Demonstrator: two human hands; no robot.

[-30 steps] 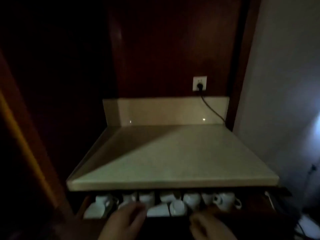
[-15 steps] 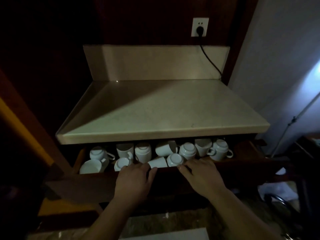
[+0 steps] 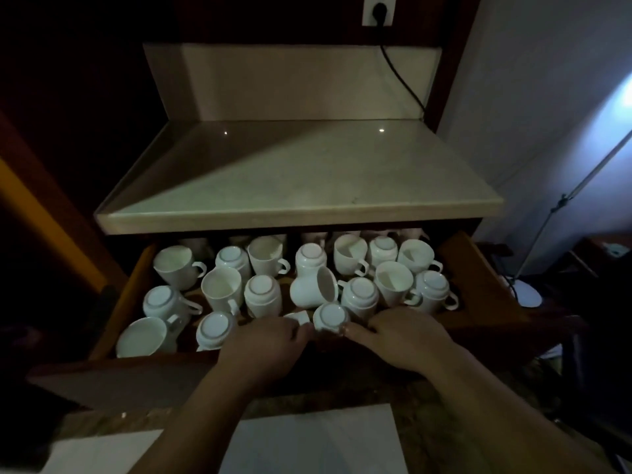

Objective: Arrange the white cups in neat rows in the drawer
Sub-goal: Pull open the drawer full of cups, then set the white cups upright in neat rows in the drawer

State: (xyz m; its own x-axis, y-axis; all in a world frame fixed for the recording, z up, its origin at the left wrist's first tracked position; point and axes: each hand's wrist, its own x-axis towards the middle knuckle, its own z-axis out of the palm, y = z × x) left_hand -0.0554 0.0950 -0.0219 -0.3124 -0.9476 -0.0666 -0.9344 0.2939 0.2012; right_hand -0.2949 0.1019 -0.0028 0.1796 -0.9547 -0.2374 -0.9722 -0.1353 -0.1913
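Cups, white and jumbled, are shown in the open drawer, the rearmost hidden beneath the countertop. Left hand and right hand are laid against front cups; grips cannot be told. Room dimly lit.

Dim alcove with pale counter.
Socket and black cord at 12 o'clock; white wall at 3 o'clock; tiled floor at 6 o'clock.

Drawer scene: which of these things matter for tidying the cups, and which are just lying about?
Part of the job:
- white cups, jumbled upright, upside down and tipped over
- drawer, pulled open
- left hand and right hand, at the front cups

Just there:
- countertop
- wall socket with black cable
- lamp stand
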